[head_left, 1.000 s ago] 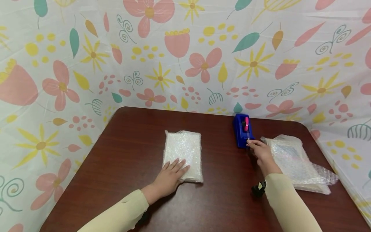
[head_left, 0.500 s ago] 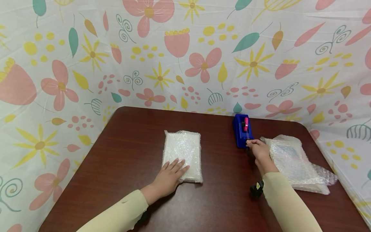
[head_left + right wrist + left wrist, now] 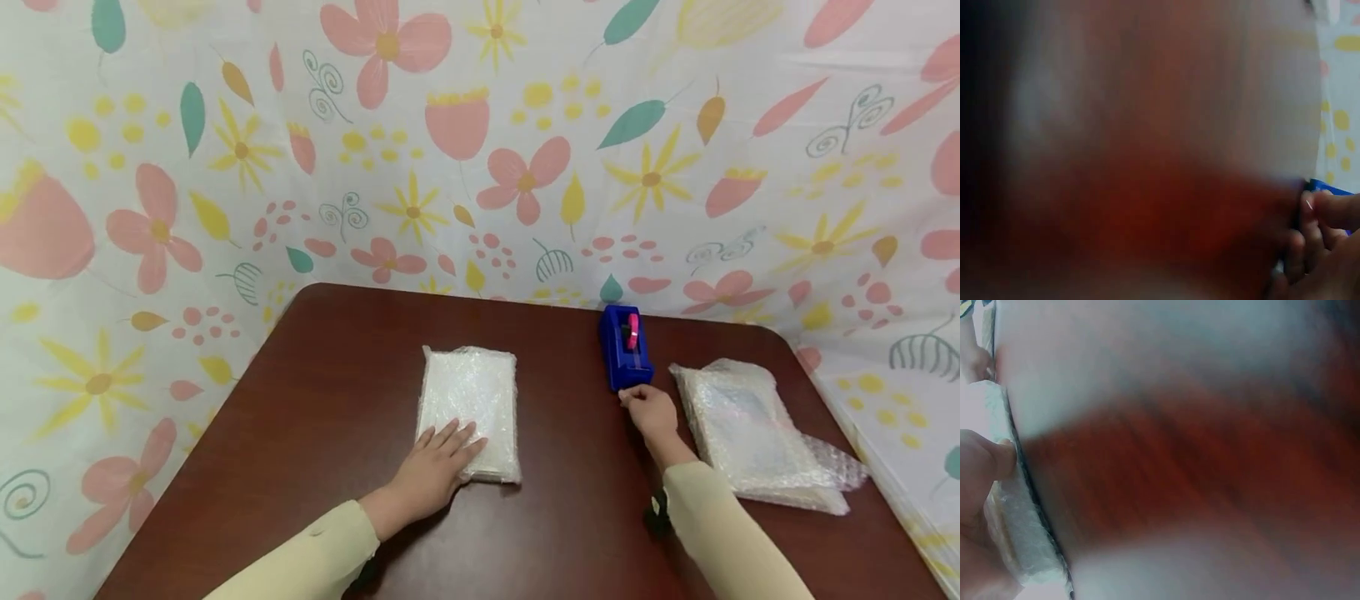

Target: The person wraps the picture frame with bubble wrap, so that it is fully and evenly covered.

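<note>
Flat on the table lies a bubble-wrapped rectangular package [image 3: 468, 383], and my left hand [image 3: 431, 468] rests on its lower part with fingers spread. In the left wrist view the thumb lies along the edge of the wrapped package [image 3: 1029, 531]. My right hand [image 3: 651, 414] is at the front end of a blue tape dispenser [image 3: 617, 337], which carries a pink-cored roll [image 3: 633, 331]. Its thumb and forefinger pinch a small clear bit, apparently the tape's end, and a glint shows at the fingertips [image 3: 1308, 203] in the right wrist view.
A second bubble-wrapped bundle [image 3: 738, 433], with a loose flap of wrap [image 3: 832, 462], lies at the right of the brown table [image 3: 337, 392]. Behind the table hangs a floral cloth [image 3: 480, 208]. Much of both wrist views is blurred.
My right hand has moved a little left and toward me, from the dispenser's cutting edge to just below its front. The left hand stays on the package. The head view has tilted slightly.
</note>
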`<state>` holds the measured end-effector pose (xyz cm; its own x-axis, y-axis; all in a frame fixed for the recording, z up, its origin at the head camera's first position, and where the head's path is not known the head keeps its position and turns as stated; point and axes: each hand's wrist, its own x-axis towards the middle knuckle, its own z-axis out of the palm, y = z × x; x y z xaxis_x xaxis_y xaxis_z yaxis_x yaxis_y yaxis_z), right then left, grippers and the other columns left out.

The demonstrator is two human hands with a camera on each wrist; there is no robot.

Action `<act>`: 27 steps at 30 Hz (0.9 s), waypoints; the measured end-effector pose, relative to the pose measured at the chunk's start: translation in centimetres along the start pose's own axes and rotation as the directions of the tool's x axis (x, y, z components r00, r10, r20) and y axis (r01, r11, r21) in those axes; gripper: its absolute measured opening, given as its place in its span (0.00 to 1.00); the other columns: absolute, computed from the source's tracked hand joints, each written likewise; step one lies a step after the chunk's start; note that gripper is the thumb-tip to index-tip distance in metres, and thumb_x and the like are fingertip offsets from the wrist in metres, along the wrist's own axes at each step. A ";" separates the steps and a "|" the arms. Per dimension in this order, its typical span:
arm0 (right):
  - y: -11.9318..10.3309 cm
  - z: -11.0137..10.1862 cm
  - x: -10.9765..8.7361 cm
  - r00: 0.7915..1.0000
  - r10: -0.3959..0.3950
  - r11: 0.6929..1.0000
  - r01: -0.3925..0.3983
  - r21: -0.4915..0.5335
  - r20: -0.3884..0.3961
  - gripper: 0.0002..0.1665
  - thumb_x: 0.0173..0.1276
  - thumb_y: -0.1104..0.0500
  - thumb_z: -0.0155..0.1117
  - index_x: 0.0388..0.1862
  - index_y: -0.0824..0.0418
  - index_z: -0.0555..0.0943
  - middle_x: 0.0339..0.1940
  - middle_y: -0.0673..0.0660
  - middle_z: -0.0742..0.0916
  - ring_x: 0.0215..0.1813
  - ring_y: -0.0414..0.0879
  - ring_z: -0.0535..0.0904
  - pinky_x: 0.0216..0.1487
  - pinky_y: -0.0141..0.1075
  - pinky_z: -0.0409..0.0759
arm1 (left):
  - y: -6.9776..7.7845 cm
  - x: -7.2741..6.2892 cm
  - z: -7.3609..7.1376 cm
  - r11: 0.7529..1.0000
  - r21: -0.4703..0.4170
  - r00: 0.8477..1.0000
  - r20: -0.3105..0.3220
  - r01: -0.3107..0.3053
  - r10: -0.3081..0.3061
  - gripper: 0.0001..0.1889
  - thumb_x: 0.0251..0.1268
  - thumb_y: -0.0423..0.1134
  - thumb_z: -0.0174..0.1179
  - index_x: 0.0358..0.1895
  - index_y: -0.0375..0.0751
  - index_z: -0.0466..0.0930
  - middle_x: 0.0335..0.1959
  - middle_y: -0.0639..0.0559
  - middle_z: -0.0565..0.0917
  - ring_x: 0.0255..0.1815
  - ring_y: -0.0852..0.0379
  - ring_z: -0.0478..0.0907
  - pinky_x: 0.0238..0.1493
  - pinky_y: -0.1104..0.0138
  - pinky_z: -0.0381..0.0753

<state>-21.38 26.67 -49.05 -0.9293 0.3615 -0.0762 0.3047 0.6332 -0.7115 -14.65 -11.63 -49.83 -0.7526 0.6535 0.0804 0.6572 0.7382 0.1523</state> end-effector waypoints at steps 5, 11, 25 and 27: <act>-0.5 -0.9 -0.3 0.993 -0.010 0.999 0.006 0.031 0.120 0.21 0.77 0.57 0.59 0.52 0.77 0.82 0.53 0.73 0.87 0.56 0.64 0.79 0.47 0.37 0.76 | 0.0 -0.6 0.0 1.000 -0.010 1.000 -0.004 0.007 -0.007 0.29 0.75 0.45 0.58 0.77 0.51 0.68 0.79 0.47 0.69 0.80 0.43 0.66 0.75 0.43 0.70; -0.3 -2.7 -0.8 0.989 0.007 0.997 -0.018 0.070 0.150 0.30 0.81 0.49 0.53 0.68 0.71 0.75 0.73 0.73 0.74 0.74 0.68 0.69 0.71 0.57 0.72 | -0.2 -0.1 0.1 0.999 0.041 0.999 -0.039 -0.025 0.027 0.29 0.75 0.46 0.58 0.76 0.50 0.68 0.78 0.47 0.70 0.79 0.43 0.67 0.74 0.44 0.72; 0.4 -2.9 -0.4 0.984 -0.017 0.798 -0.094 0.595 0.178 0.17 0.79 0.54 0.58 0.31 0.32 0.83 0.30 0.28 0.86 0.38 0.22 0.83 0.45 0.19 0.82 | -0.2 0.0 0.1 1.000 -0.005 1.000 0.015 -0.007 0.007 0.29 0.75 0.45 0.58 0.76 0.50 0.68 0.79 0.46 0.70 0.80 0.42 0.66 0.75 0.43 0.70; 0.3 -2.8 -0.5 0.982 -0.021 0.779 -0.101 0.618 0.187 0.17 0.79 0.54 0.58 0.32 0.32 0.83 0.31 0.29 0.86 0.39 0.23 0.83 0.45 0.19 0.82 | -0.2 0.1 0.0 1.000 -0.003 1.000 0.019 -0.007 0.007 0.29 0.75 0.45 0.59 0.76 0.50 0.68 0.79 0.46 0.70 0.80 0.42 0.66 0.75 0.43 0.70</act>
<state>-20.23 28.63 -47.25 -0.9581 0.2138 -0.1906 0.2022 0.0337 -0.9788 -14.84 -11.73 -49.81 -0.7471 0.6617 0.0631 0.6623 0.7331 0.1542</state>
